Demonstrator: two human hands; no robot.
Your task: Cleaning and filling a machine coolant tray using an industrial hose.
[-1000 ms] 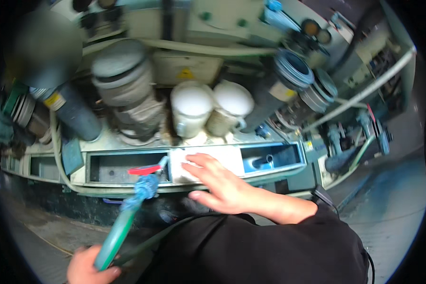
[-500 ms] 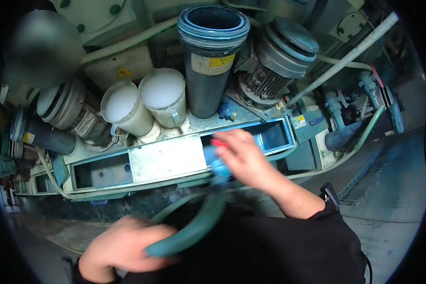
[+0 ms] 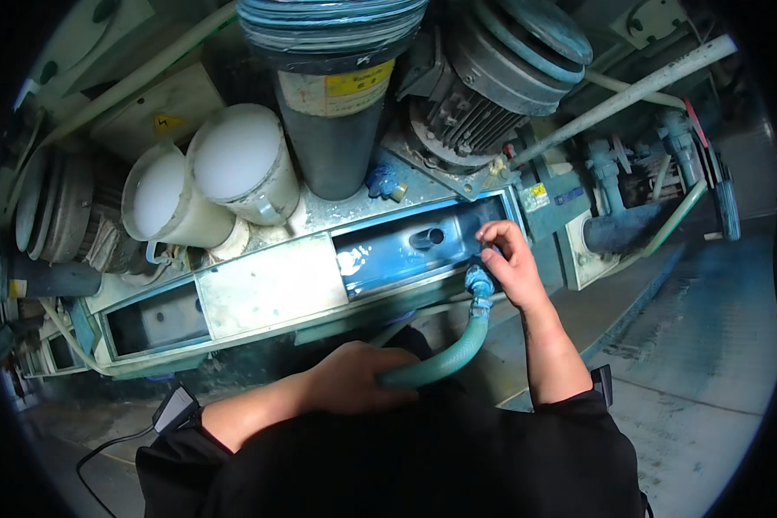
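Note:
My left hand (image 3: 354, 378) is wrapped round a green hose (image 3: 445, 358) low in front of my body. From there the hose curves up and right to a blue-stained fitting (image 3: 480, 285) on its end. My right hand (image 3: 518, 268) is closed at the top of this fitting, fingers curled and thumb bent in; the fingers hide part of it. The fitting is at the near edge of the open right compartment of a long metal trough (image 3: 423, 289). Inside that compartment a short pipe stub (image 3: 427, 238) stands above a wet, blue-tinted bottom.
Two white jugs of whitish contents (image 3: 237, 160) stand behind the trough. Beside them rise a tall dark cylinder (image 3: 332, 151) and a motor (image 3: 483, 95). A flat cover (image 3: 272, 281) spans the trough's middle. A pale pipe (image 3: 630, 99) slants at right, near valves (image 3: 604, 164).
My right hand has moved right with the fitting, from over the compartment to its near right edge. My left hand has come up and right with the hose. The red part no longer shows.

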